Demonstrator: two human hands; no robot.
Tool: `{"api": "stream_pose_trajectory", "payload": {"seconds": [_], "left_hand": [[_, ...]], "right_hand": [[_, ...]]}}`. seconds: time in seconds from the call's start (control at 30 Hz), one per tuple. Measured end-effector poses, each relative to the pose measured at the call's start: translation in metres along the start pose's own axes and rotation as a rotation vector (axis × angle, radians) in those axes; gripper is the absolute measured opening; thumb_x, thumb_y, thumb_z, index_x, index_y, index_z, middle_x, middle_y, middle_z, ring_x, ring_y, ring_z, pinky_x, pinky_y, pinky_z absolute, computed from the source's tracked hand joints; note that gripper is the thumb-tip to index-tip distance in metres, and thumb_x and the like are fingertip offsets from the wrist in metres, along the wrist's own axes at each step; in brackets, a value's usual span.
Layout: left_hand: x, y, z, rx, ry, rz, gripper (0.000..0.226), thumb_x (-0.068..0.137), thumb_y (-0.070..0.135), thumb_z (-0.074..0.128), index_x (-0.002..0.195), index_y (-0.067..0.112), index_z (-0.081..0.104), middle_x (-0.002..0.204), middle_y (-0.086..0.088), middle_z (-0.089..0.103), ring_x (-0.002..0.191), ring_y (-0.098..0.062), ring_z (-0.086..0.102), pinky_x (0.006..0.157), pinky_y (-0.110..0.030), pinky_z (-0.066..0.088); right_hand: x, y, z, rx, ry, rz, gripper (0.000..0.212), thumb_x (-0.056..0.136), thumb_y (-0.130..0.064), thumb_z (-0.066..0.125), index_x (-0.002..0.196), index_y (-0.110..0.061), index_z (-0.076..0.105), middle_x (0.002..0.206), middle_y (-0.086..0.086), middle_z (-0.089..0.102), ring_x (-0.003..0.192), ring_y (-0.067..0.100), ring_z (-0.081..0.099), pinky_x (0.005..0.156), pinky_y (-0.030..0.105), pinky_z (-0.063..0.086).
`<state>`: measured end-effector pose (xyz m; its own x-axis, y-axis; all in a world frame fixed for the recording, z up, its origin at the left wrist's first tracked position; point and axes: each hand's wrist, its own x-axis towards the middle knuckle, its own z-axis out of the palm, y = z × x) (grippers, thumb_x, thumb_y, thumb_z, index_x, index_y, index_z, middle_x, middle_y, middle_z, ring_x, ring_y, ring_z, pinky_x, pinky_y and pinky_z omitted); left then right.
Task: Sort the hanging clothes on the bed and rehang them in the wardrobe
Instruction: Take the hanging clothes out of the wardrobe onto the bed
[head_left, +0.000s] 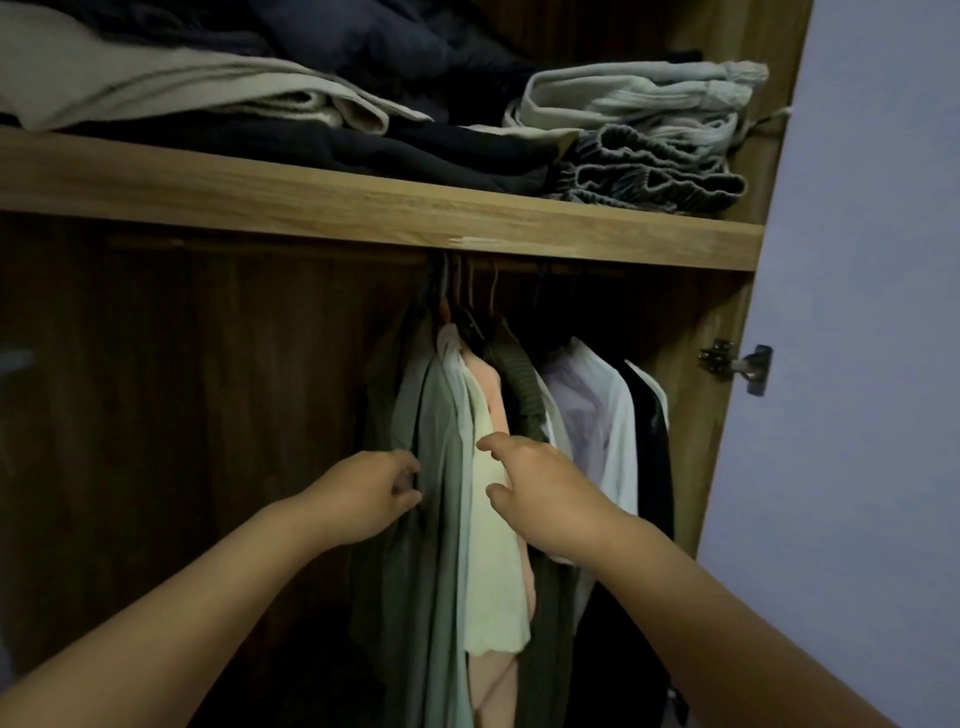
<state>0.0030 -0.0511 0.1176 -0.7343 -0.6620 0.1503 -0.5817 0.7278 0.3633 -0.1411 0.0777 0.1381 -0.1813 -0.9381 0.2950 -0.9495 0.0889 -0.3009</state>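
Pinching the green shirt (431, 467), the left hand (363, 493) grips soft, light cloth; the right hand (540, 488) hovers spread; hold garments near the hangers (467, 312).

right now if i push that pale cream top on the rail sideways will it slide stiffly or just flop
Probably flop: the pale cream top hangs in loose folds with a limp, wavy hem. It looks thin, so likely light. It is packed between the grey-green garment and the peach one, so it may drag on them.
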Motion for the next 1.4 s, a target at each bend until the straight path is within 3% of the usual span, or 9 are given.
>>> {"api": "stream_pose_trajectory", "payload": {"seconds": [0.23, 0.43, 0.53, 0.67, 0.77, 0.9, 1.07, 1.2, 1.4], "left_hand": [[0.051, -0.049, -0.026, -0.04, 0.123, 0.011, 0.037, 0.094, 0.028, 0.05, 0.131, 0.02, 0.046, 0.121, 0.001, 0.058, 0.103, -0.011, 0.057, 0.09, -0.026, 0.049], [0.076, -0.09, -0.037, -0.11, 0.175, -0.059, 0.038, 0.095, 0.028, 0.048, 0.133, 0.024, 0.043, 0.119, 0.005, 0.054, 0.1, -0.007, 0.054, 0.083, -0.018, 0.046], [0.083, -0.105, -0.04, -0.145, 0.218, -0.104, 0.038, 0.096, 0.027, 0.047, 0.134, 0.024, 0.042, 0.118, 0.006, 0.053, 0.096, -0.004, 0.052, 0.068, -0.007, 0.038], [0.089, -0.117, -0.046, -0.169, 0.251, -0.162, 0.038, 0.096, 0.026, 0.047, 0.133, 0.023, 0.042, 0.111, 0.008, 0.052, 0.096, -0.004, 0.052, 0.072, -0.011, 0.04], [0.098, -0.122, -0.05, -0.159, 0.305, -0.194, 0.037, 0.096, 0.026, 0.047, 0.133, 0.023, 0.043, 0.109, 0.007, 0.053, 0.094, -0.006, 0.052, 0.073, -0.015, 0.04], [0.106, -0.131, -0.049, -0.171, 0.329, -0.198, 0.036, 0.095, 0.024, 0.049, 0.13, 0.021, 0.046, 0.105, 0.007, 0.053, 0.092, -0.008, 0.054, 0.076, -0.017, 0.041], [0.116, -0.145, -0.058, -0.178, 0.339, -0.194, 0.034, 0.095, 0.024, 0.05, 0.129, 0.022, 0.047, 0.101, 0.01, 0.053, 0.092, -0.006, 0.054, 0.069, -0.013, 0.039], [0.123, -0.152, -0.07, -0.187, 0.337, -0.155, 0.034, 0.095, 0.023, 0.049, 0.129, 0.022, 0.047, 0.104, 0.009, 0.052, 0.095, -0.007, 0.053, 0.078, -0.017, 0.041], [0.134, -0.158, -0.081, -0.216, 0.392, -0.092, 0.036, 0.096, 0.019, 0.046, 0.132, 0.019, 0.046, 0.123, 0.0, 0.056, 0.099, -0.008, 0.052, 0.075, -0.016, 0.039]], "right_hand": [[0.102, -0.026, 0.024, 0.15, 0.143, -0.007, 0.059, 0.096, -0.015, 0.047, 0.148, -0.018, 0.022, 0.152, 0.001, 0.028, 0.139, 0.013, 0.027, 0.111, 0.022, 0.022], [0.159, -0.028, 0.05, 0.094, 0.154, 0.012, 0.066, 0.096, -0.012, 0.044, 0.15, -0.013, 0.006, 0.158, 0.005, 0.007, 0.146, 0.015, 0.006, 0.115, 0.022, 0.004], [0.179, -0.025, 0.061, 0.078, 0.182, 0.051, 0.067, 0.094, -0.013, 0.047, 0.15, -0.013, 0.009, 0.157, 0.008, 0.01, 0.145, 0.02, 0.008, 0.118, 0.027, 0.006], [0.196, -0.025, 0.067, 0.078, 0.262, 0.051, 0.06, 0.089, -0.011, 0.049, 0.145, -0.013, 0.026, 0.148, 0.009, 0.029, 0.138, 0.024, 0.025, 0.115, 0.032, 0.021], [0.209, -0.029, 0.067, 0.327, 0.273, 0.008, 0.057, 0.089, -0.006, 0.051, 0.142, -0.012, 0.032, 0.141, 0.006, 0.039, 0.133, 0.022, 0.034, 0.111, 0.027, 0.028], [0.22, -0.038, 0.069, 0.838, 0.188, 0.099, 0.055, 0.088, -0.004, 0.055, 0.138, -0.02, 0.036, 0.124, -0.002, 0.053, 0.12, 0.019, 0.049, 0.092, 0.021, 0.039], [0.237, -0.049, 0.088, 1.316, 0.125, 0.207, 0.079, 0.086, 0.006, 0.054, 0.147, -0.031, 0.019, 0.137, 0.006, 0.048, 0.122, 0.026, 0.049, 0.105, 0.047, 0.042], [0.242, -0.055, 0.086, 1.538, 0.172, 0.212, 0.077, 0.084, 0.02, 0.039, 0.142, -0.031, 0.032, 0.13, 0.011, 0.054, 0.115, 0.029, 0.055, 0.098, 0.051, 0.046], [0.236, -0.066, 0.057, 1.854, 0.147, 0.038, 0.08, 0.074, 0.029, 0.023, 0.133, -0.018, 0.049, 0.115, 0.02, 0.063, 0.092, 0.032, 0.066, 0.071, 0.041, 0.058]]}}
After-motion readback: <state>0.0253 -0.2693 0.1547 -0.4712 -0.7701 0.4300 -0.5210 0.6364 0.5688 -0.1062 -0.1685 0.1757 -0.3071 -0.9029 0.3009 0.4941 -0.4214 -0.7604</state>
